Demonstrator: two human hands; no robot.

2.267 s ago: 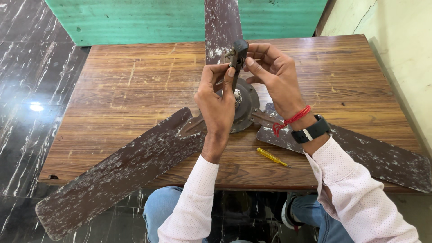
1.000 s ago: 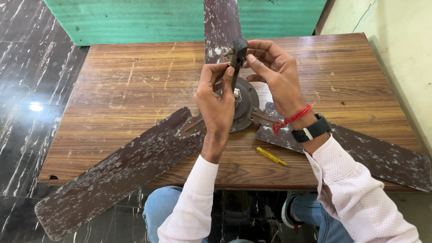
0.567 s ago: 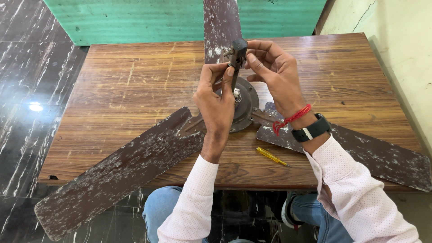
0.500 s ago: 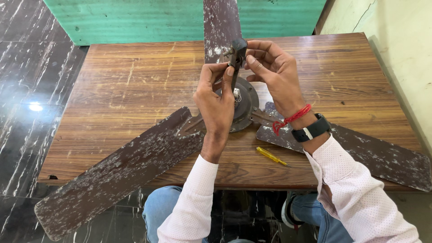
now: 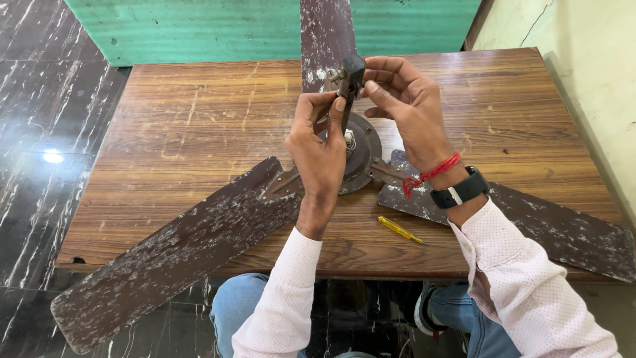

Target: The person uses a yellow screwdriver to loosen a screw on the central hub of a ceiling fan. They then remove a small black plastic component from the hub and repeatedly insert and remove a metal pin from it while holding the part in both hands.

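Dark metal, worn and paint-flecked: a ceiling fan (image 5: 361, 159) lies flat on a wooden table (image 5: 199, 132), seen from the head cam looking down. Landmark = fan's round motor hub (image 5: 364, 156), approx. mid-table.

Just above the hub, both hands meet on a small dark block-shaped part (image 5: 352, 78), prob. a capacitor w/ metal fittings on its left side; thin wires seem to run down from it to the hub. Left hand (image 5: 321, 149) comes up over the hub's left half, fingers narrowed, thumb and forefinger pinching the part's lower end. Right hand (image 5: 407, 106), right of the hub, is curled, fingertips gripping the part's upper right side.

Three blades spread from the hub: one away from the person (image 5: 324, 36), one lower left (image 5: 172, 255), one lower right (image 5: 550, 225). A yellow screwdriver (image 5: 399, 229) lies below the hub, nearer the table edge.

Handling, as a judgement: part looks light, rigid, small; wires likely fragile, so hold the body, not the leads.
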